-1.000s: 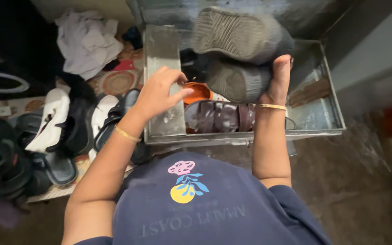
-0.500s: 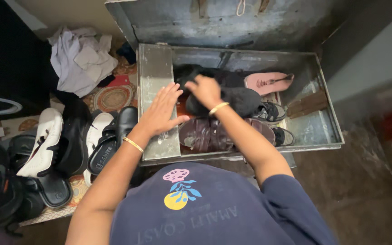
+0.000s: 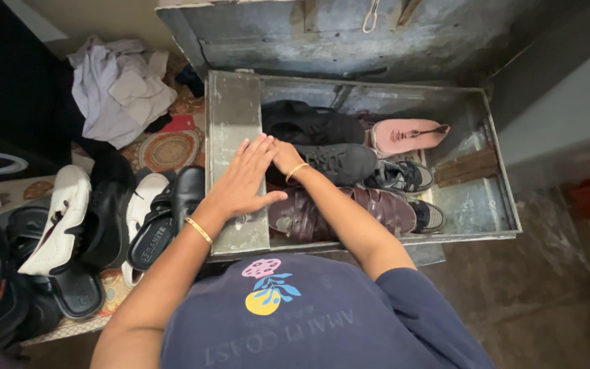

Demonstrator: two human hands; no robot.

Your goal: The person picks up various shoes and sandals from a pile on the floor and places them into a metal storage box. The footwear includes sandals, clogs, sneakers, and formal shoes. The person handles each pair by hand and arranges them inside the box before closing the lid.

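Note:
An open grey metal trunk (image 3: pixel 496 205) holds several shoes. My left hand (image 3: pixel 244 181) lies flat, fingers spread, on the metal tray (image 3: pixel 230 109) at the trunk's left end. My right hand (image 3: pixel 285 155) reaches in beside it and touches the heel end of a dark grey lace-up shoe (image 3: pixel 343 162); its fingers are hidden behind my left hand. A black shoe (image 3: pixel 308 124) and a pink shoe (image 3: pixel 408 134) lie behind the grey one. Brown strapped sandals (image 3: pixel 377 205) and a black-and-white sneaker (image 3: pixel 404 176) lie in front.
The trunk's lid (image 3: pixel 295 34) stands raised at the back. Left of the trunk, on a patterned mat, lie a white shoe (image 3: pixel 59 219), black sandals (image 3: pixel 155 232) and other dark footwear. A heap of pale cloth (image 3: pixel 117 85) sits at the back left.
A second ago my right hand held grey shoes up, soles toward me. It has lowered them into the trunk, and the grey shoe now lies with its laces up. My left hand has flattened on the tray.

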